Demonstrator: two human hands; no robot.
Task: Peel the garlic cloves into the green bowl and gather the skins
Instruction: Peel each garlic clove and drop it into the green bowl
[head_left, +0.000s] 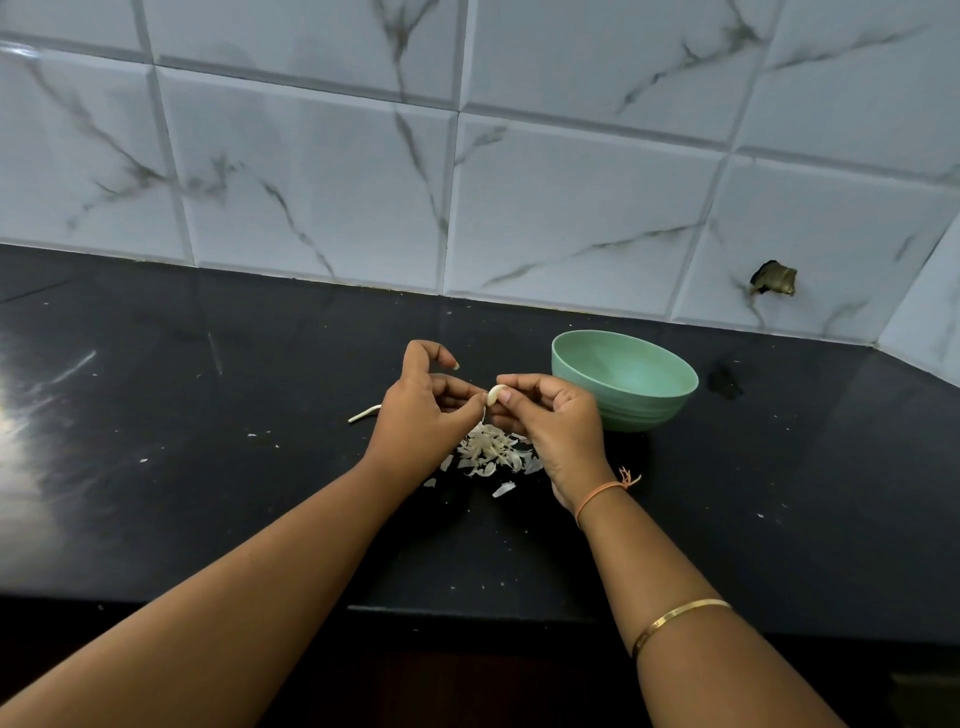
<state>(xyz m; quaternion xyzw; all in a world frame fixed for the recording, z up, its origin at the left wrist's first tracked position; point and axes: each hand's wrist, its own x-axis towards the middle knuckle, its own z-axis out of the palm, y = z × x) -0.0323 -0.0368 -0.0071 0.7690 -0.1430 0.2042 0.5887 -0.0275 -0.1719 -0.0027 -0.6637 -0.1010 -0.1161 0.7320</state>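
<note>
The left hand (415, 410) and right hand (550, 421) pinch one small pale garlic clove (492, 395) between fingertips. The round pale-green plastic bowl (623, 413) sits at three o'clock of it (no cloves visible inside). Papery white skins (491, 452) lie scattered at six o'clock, not yet gathered.

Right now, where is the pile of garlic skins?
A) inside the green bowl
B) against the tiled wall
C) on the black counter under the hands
C: the garlic skins lie heaped on the black counter below the left hand and right hand, which pinch a garlic clove; the green bowl stands to the pile's right.
</note>
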